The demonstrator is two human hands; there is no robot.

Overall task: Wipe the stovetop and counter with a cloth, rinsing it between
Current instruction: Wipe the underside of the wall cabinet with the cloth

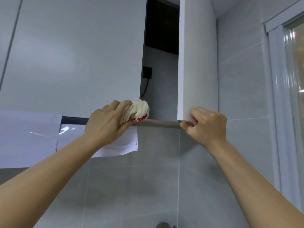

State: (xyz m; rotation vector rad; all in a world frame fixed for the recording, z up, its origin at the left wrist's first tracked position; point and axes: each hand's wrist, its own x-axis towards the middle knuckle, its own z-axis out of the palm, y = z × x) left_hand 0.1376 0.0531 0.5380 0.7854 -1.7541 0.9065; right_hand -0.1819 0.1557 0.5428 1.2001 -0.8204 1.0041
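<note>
I am looking up at an overhead wall cabinet. My left hand (107,122) grips a bunched white cloth with red marks (139,111) and holds it against the front edge of the cabinet's bottom shelf (158,124), at the lower corner of the closed left door. My right hand (205,124) has its fingers curled round the lower edge of the open white cabinet door (194,63). The stovetop and counter are out of view.
A dark opening (162,27) shows between the two doors, with a black socket and cable (146,73) on the wall inside. White paper sheets (28,137) hang below the left cabinet. Grey wall tiles lie beneath; a window frame (279,79) stands at the right.
</note>
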